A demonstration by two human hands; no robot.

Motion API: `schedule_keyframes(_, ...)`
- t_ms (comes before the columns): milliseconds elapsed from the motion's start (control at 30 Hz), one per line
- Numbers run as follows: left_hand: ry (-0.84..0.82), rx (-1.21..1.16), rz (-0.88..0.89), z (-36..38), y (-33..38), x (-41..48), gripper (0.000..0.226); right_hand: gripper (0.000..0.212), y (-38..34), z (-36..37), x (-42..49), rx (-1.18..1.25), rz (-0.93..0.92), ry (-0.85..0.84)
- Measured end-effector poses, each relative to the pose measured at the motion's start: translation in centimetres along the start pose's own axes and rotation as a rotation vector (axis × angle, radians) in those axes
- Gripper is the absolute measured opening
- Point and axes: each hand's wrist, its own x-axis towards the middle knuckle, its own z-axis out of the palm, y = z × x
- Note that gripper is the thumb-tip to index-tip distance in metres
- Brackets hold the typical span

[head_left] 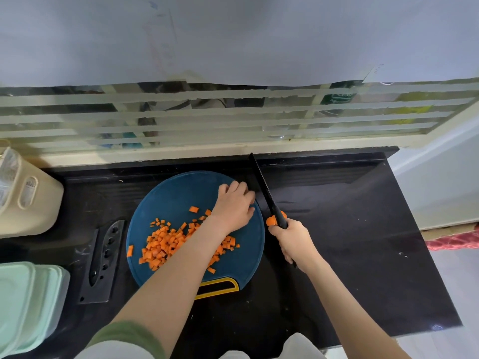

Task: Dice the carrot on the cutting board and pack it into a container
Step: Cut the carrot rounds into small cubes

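A round blue cutting board (176,193) lies on the black counter. A heap of diced carrot (166,244) covers its near half, partly hidden by my left forearm. My left hand (234,206) rests palm down on the board's right side, fingers curled; whether anything is under it is hidden. My right hand (293,239) grips the handle of a black knife (261,185), blade pointing away off the board's right edge. An orange carrot end (271,221) sits against the handle by my right hand. Mint-lidded containers (23,304) stand stacked at the left front.
A black knife sheath (103,260) lies left of the board. A beige plastic basket (28,198) stands at the far left. A taped glass window runs along the counter's back. The counter (363,242) ends at right over a floor with a red mat (453,242).
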Motion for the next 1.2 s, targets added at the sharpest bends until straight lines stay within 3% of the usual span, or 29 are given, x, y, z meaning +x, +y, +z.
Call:
schedule_keyframes(133,0.077,-0.143,-0.248,-0.4,-1.4,-1.3,0.052,0.013,-0.2,0.7,-0.2,-0.095,0.010,-0.034)
schedule_keyframes(267,-0.048,-0.102,-0.278,0.0,-3.3,-2.6,0.071,0.013,0.2,1.2,-0.2,-0.185,-0.002,-0.039)
schedule_keyframes(567,-0.043,-0.165,-0.195,0.7,-3.4,-2.3,0.046,0.010,0.7,2.7,-0.1,-0.218,-0.006,-0.071)
schedule_keyframes(800,-0.059,-0.147,-0.163,0.6,-4.1,-2.3,0.057,0.007,0.8,3.3,0.1,-0.205,0.026,-0.138)
schedule_keyframes(1200,-0.005,-0.156,-0.194,0.4,-4.2,-3.2,0.056,0.011,0.4,3.7,0.3,-0.141,0.071,-0.091)
